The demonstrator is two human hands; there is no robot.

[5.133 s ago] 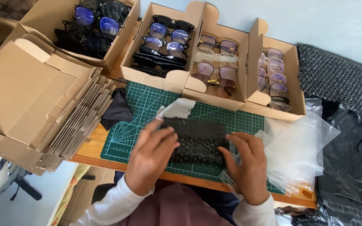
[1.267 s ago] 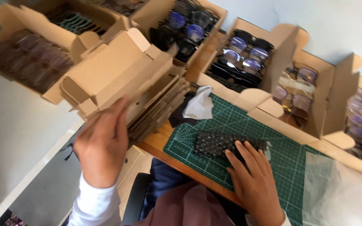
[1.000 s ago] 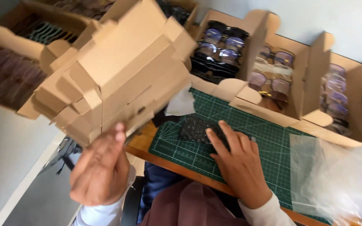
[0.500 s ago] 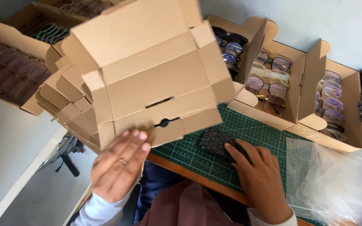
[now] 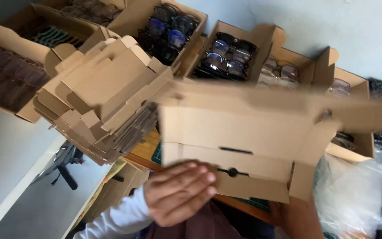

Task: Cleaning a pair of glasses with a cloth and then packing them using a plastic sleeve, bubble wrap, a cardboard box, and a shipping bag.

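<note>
My left hand grips the near edge of a flat, unfolded brown cardboard box and holds it, blurred with motion, over the middle of the work table. Only the wrist and back of my right hand show below the box's right corner. Its fingers are hidden behind the cardboard, so its grip is not visible. The black textured pouch and most of the green cutting mat are covered by the box.
A tall stack of flat cardboard boxes sits at the left. Behind it, open cartons of eyeglasses line the back, with another carton at far left. Clear plastic bags lie at the right.
My left hand has carried the cardboard box from the stack rightwards, over the mat. It now covers the black pouch and most of my right hand.
</note>
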